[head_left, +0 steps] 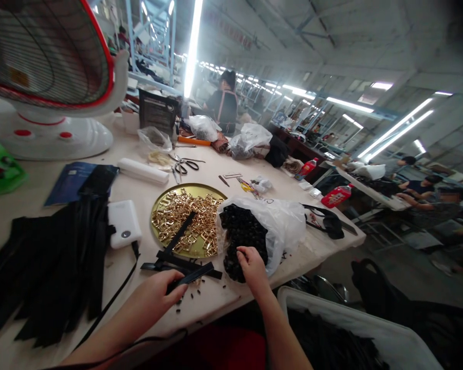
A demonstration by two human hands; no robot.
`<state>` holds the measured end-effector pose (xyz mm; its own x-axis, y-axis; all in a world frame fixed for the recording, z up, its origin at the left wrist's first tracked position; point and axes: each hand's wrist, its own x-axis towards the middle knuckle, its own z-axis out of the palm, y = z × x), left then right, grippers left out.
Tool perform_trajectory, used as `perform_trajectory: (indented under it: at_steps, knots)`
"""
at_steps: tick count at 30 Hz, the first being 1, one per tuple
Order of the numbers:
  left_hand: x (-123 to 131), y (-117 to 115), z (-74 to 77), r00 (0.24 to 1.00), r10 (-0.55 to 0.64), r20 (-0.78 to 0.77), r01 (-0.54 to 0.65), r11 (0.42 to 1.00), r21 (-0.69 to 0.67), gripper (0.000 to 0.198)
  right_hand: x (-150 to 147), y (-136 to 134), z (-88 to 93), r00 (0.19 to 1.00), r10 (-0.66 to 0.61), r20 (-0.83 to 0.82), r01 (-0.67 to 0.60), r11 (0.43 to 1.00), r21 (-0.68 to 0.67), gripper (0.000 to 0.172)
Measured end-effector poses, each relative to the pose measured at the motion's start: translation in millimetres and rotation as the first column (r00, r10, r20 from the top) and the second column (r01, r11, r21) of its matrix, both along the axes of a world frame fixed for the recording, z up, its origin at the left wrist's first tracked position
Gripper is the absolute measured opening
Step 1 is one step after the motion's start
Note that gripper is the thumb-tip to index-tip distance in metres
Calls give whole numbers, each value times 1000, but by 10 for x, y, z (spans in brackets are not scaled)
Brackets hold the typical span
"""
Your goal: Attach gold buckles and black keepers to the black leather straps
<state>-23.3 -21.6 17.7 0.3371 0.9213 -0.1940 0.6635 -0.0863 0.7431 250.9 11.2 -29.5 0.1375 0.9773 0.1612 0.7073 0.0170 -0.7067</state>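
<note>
My left hand [168, 289] is closed around a black strap [198, 273] near the table's front edge. More black straps [185, 264] lie crossed just beyond it, one reaching over the round gold tray [152, 226] of small gold buckles [204, 221]. My right hand [253, 268] is at the mouth of a clear plastic bag [287, 218], its thumb and fingers pinched together by the small black pieces [244, 228] inside. Whatever the pinch holds is too small to make out. Several loose black bits [192, 295] are scattered on the table between my hands.
A white power bank [124, 223] with a cable and a pile of black strips [57, 257] lie left. A fan [57, 136] stands behind them. Scissors [185, 163] lie beyond the tray. A white bin [331, 308] stands below the table's right edge. Co-workers [224, 105] are farther off.
</note>
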Motion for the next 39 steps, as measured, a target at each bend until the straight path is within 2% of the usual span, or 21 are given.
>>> perform_trajectory:
  at_steps: [2,4,5,7,8,10,15,20,24,29,34,36,39]
  knots:
    - [1,-13,3,1000,10,3,-10,1000,9,23,-32,-57,33,995,-22,-94,23,1000,5,30]
    - [1,-28,14,1000,8,10,-8,1000,10,23,-111,-143,85,954,-41,-297,27,998,-50,34]
    - [3,-35,22,1000,6,14,-6,1000,8,23,-165,-194,114,903,-53,-427,14,996,-93,35]
    - [11,-49,36,1000,7,20,-7,1000,3,22,-297,-297,168,744,-95,-662,-32,984,-177,36]
    - [18,-54,41,1000,10,23,-10,1000,1,22,-369,-345,188,671,-113,-733,-61,977,-206,35]
    - [34,-60,45,1000,11,28,-11,1000,0,20,-506,-425,206,591,-126,-797,-107,967,-232,35]
    - [64,-66,61,1000,-15,21,16,1000,-17,19,-709,-534,153,486,-119,-866,-172,958,-228,38]
    - [76,-97,39,997,-73,12,74,996,-55,30,-752,-582,130,403,-140,-904,-200,951,-236,35]
    - [95,-125,-23,988,-113,110,125,986,-110,28,-770,-607,166,340,-140,-930,-218,950,-222,34]
    - [130,-120,62,976,-109,189,145,971,-190,26,-810,-624,197,299,-130,-945,-212,957,-198,29]
    - [128,-103,94,975,-68,213,123,959,-255,29,-862,-633,258,224,-212,-951,-208,943,-259,28]
    - [127,-101,81,972,-57,227,122,952,-280,31,-868,-640,281,216,-224,-950,-218,938,-271,32]
    - [131,-99,104,960,-30,277,135,921,-366,39,-860,-651,271,258,-182,-949,-208,949,-238,33]
